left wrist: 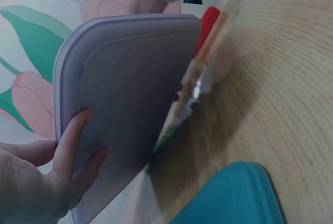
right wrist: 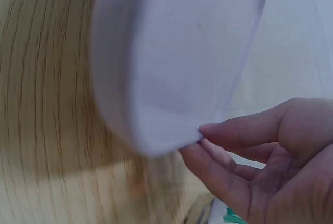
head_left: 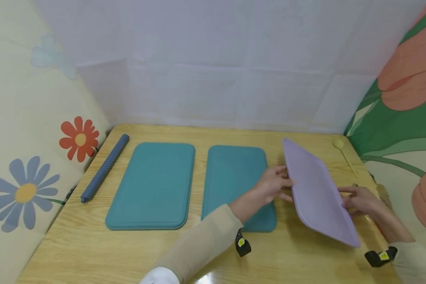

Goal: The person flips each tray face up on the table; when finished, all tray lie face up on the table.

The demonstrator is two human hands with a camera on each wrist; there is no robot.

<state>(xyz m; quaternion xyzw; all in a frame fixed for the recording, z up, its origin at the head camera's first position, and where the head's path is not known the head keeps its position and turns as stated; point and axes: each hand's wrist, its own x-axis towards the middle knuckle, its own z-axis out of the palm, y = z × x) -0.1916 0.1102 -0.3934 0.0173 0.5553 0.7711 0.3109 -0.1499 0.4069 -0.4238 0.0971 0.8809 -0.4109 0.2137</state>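
A lilac rectangular tray [head_left: 317, 191] with a low raised rim hangs tilted above the right part of the table, its left edge higher than its right. My left hand [head_left: 272, 183] grips that left edge; in the left wrist view its fingers [left wrist: 73, 135] lie on the tray's underside. The opposite edge is pinched by my right hand [head_left: 363, 202], with thumb and fingers meeting at the rim in the right wrist view. Beneath my left forearm lies a teal rectangular tray [head_left: 234, 169], face down. A second teal tray [head_left: 152, 183] lies to its left.
A long dark-blue ridged bar [head_left: 104, 169] lies along the table's left edge. At the back right is a yellow spoon [head_left: 344, 154]. Near the right edge, a red-ended item [left wrist: 207, 28] lies by clear plastic. Fabric walls border the wooden table [head_left: 74, 244].
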